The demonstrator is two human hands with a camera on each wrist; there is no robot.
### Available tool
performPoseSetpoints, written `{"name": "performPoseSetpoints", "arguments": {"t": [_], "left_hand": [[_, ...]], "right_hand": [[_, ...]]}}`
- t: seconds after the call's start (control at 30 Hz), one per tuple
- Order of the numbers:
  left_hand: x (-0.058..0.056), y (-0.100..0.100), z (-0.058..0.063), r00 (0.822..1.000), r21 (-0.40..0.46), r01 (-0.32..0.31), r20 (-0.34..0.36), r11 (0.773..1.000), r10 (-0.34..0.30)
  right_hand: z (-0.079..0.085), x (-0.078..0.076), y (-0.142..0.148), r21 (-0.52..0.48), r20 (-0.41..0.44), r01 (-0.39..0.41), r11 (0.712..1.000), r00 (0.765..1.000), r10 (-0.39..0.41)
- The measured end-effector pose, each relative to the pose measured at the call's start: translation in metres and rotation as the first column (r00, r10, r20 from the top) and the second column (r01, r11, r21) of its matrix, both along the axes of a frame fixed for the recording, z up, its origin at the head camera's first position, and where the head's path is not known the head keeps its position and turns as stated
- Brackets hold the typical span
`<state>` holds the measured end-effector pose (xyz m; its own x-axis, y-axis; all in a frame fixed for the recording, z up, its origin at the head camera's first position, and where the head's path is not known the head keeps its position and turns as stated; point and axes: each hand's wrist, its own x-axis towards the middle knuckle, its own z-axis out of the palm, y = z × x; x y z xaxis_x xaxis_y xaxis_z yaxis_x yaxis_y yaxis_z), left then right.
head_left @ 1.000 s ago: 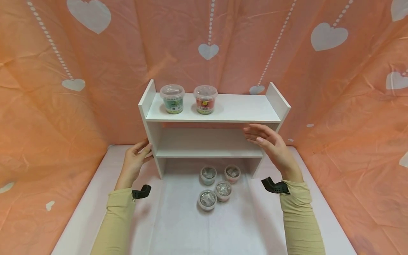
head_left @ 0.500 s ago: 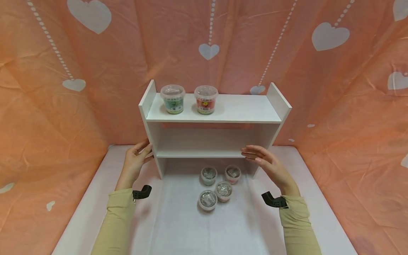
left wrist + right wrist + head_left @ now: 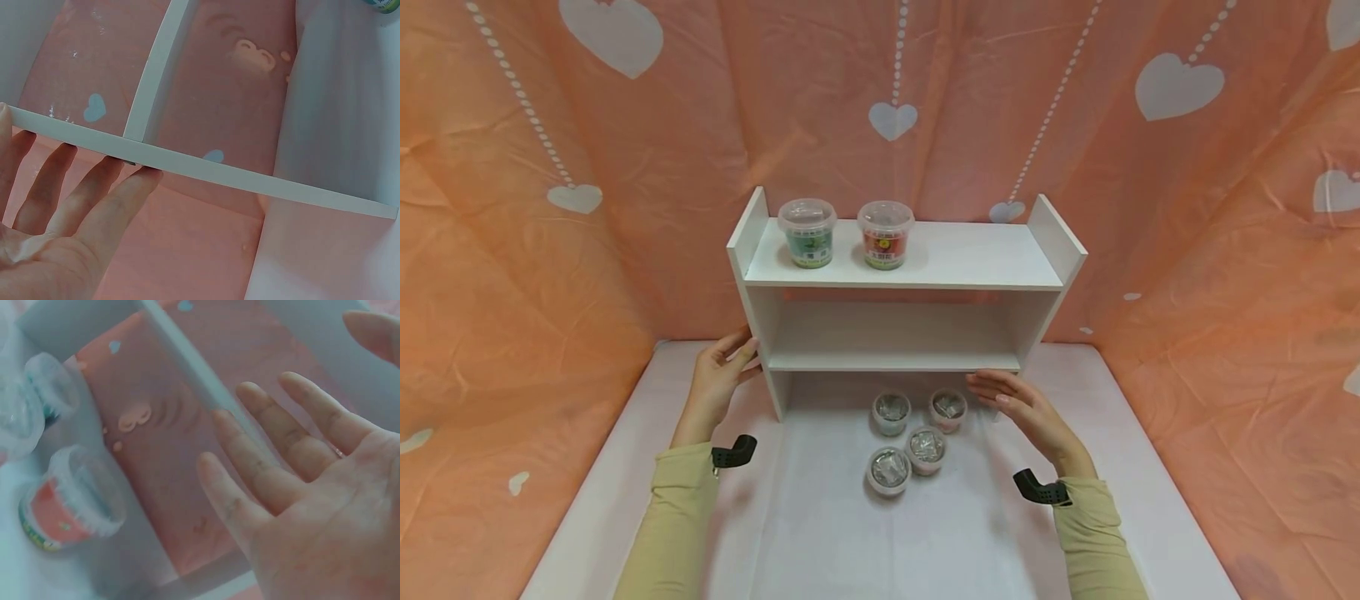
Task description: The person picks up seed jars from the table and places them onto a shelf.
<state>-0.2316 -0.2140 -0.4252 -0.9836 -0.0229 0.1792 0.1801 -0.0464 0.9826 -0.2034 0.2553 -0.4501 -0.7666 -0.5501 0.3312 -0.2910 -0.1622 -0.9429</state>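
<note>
A white shelf unit [image 3: 895, 333] stands at the middle back. My left hand [image 3: 715, 387] is at its left side panel [image 3: 752, 300]; in the left wrist view the fingertips [image 3: 147, 178] touch the panel edge. My right hand [image 3: 1026, 412], fingers extended and holding nothing, hovers in front of the lower right of the unit. Just left of its fingertips sits a small pink plastic tub [image 3: 947, 410]. Near it stand a pale tub [image 3: 891, 412], another pink tub [image 3: 927, 450] and a front tub [image 3: 888, 471], all with clear lids over silvery packets.
On the top board [image 3: 977, 250] stand a green-labelled tub [image 3: 808, 246] at the left and a red-labelled tub [image 3: 884, 246] near the middle. An orange cloth [image 3: 820, 92] with white hearts surrounds the white table [image 3: 820, 533].
My right hand has dropped from beside the top board, past the middle shelf, to near the small tubs. The left hand stays at the side panel, and the tubs have not moved.
</note>
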Motion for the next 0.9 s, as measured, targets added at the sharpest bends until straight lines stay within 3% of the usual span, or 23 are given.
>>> {"name": "performPoseSetpoints", "arguments": {"t": [0.3,0.9], "left_hand": [[-0.001,0.0,0.0,1.0,-0.004,-0.008,0.003,1.0,0.008],[0.0,0.0,0.0,1.0,-0.004,-0.001,0.007,1.0,0.001]], "right_hand": [[-0.026,-0.004,0.007,-0.005,0.069,0.027,1.0,0.997,-0.026],[-0.076,-0.016,0.006,0.034,0.106,0.129,0.991,0.986,-0.131]]}}
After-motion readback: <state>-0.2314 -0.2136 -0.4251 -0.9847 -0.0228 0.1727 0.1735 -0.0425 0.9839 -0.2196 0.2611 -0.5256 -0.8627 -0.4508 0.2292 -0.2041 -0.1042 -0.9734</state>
